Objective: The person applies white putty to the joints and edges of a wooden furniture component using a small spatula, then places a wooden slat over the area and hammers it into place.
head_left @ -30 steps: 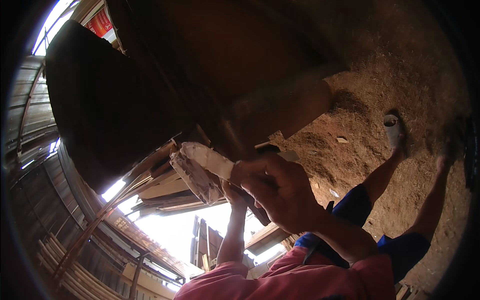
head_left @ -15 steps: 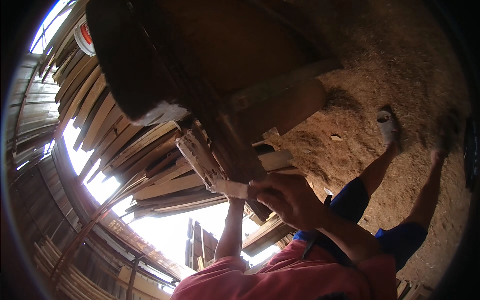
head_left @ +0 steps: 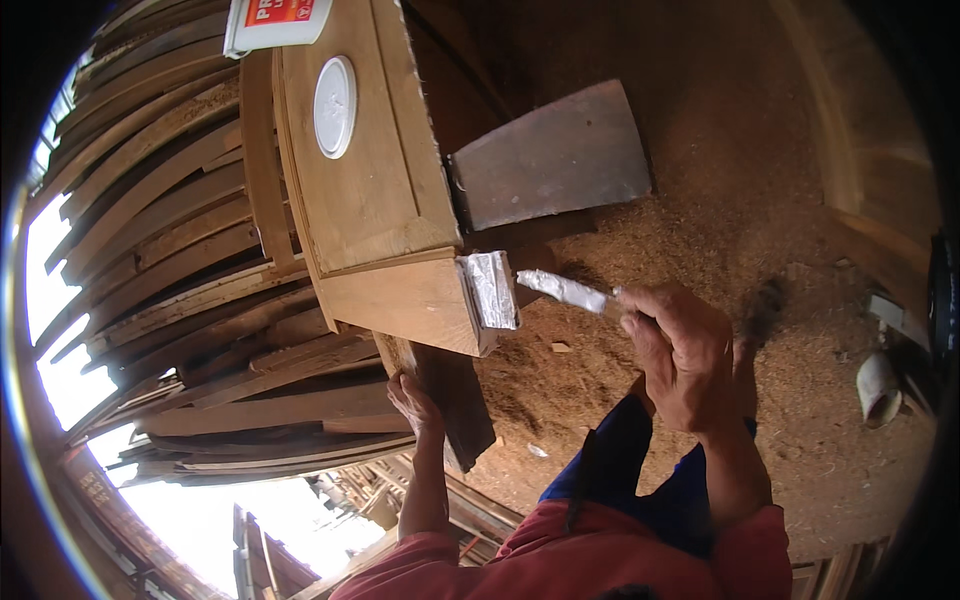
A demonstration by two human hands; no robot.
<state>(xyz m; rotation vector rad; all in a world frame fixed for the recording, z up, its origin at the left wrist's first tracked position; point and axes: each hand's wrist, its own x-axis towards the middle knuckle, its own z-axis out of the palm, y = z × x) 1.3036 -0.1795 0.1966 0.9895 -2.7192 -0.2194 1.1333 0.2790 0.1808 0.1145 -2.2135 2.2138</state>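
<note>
My right hand [head_left: 685, 350] is closed round one end of a flat wooden stick [head_left: 565, 290], whose far end is thickly coated in white paste. The stick's tip points left, a short gap away from a wooden panel [head_left: 370, 190]. White paste covers the end face [head_left: 490, 290] of the panel's near rail. Below the panel, my left hand [head_left: 415, 405] lies against the side of a dark wooden beam [head_left: 450, 400], fingers stretched and thumb mostly hidden. On the panel lies a round white lid [head_left: 335, 107], with a white tub [head_left: 280, 25] with a red label beyond it.
Long planks [head_left: 190, 230] are stacked on the left. A dark board [head_left: 550, 155] juts out right of the panel. Sawdust covers the floor [head_left: 570, 400], where a small wood chip [head_left: 561, 347] lies. At the far right are a pale cylindrical object [head_left: 880, 390] and a wooden surface [head_left: 870, 120].
My view has turned and brightened, showing the panel's top, lid and tub. My right hand and the stick have moved right, away from my left hand and the coated piece.
</note>
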